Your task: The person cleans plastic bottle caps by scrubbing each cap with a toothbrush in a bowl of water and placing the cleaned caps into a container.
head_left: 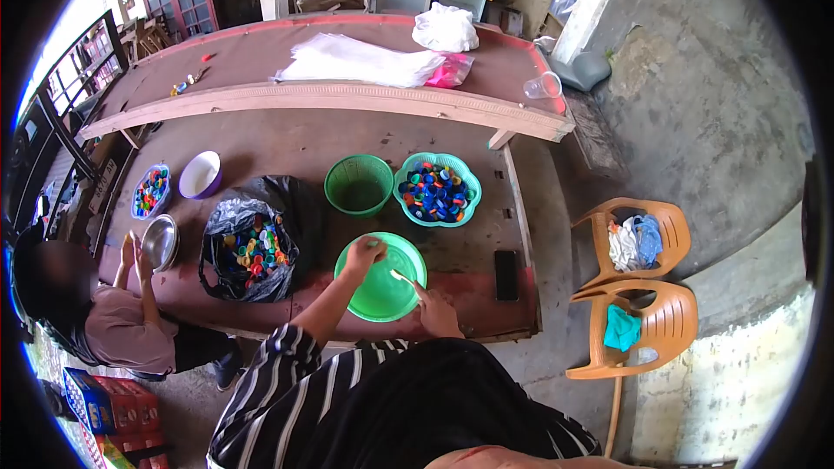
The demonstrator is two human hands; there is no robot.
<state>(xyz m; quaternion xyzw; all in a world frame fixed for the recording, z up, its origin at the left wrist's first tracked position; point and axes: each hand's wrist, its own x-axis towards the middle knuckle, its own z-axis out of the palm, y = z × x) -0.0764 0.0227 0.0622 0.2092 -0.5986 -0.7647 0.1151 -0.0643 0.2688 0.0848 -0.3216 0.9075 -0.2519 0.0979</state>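
Note:
A light green basin [408, 250] stands before me at the table's near edge, with what looks like water in it. My left hand [367, 252] is over its far left rim, fingers closed; whatever they pinch is too small to make out. From the right, my right hand [437, 311] reaches the near rim, closed on a toothbrush [401, 277] whose pale head points left over the basin. Beyond the basin are a dark green basket [359, 175] and a turquoise basket [473, 188] full of mostly blue bottle caps. Left of it, a black plastic bag [300, 208] holds many-coloured caps.
A phone [506, 275] lies at the table's right end. At left, a co-worker [130, 321] holds both hands by a metal bowl [162, 243], near a purple-white bowl [201, 175] and a small cap basket [151, 192]. A raised wooden shelf [330, 97] crosses behind; plastic chairs [673, 317] stand right.

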